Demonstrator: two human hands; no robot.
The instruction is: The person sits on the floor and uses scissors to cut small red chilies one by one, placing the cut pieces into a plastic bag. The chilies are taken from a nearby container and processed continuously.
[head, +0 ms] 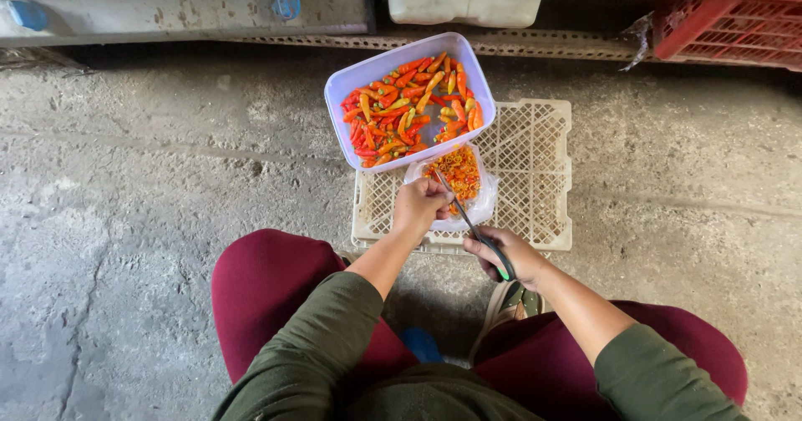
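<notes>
Snipping chillies over the upturned cream plastic lattice crate (535, 179): right hand (510, 256) clamped on green-handled scissors (478, 230), left hand (420, 206) closed, seemingly pinching a chilli above the clear bag of cut pieces (458, 174). Whole red-orange chillies (401, 112) sit in the lavender tub (355, 78) on the crate's far-left corner. Next cut probably needs steady blade aim.

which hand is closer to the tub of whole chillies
Left. The left hand is just below the tub, over the bag of cut chilli. The right hand, holding scissors, sits lower.
</notes>
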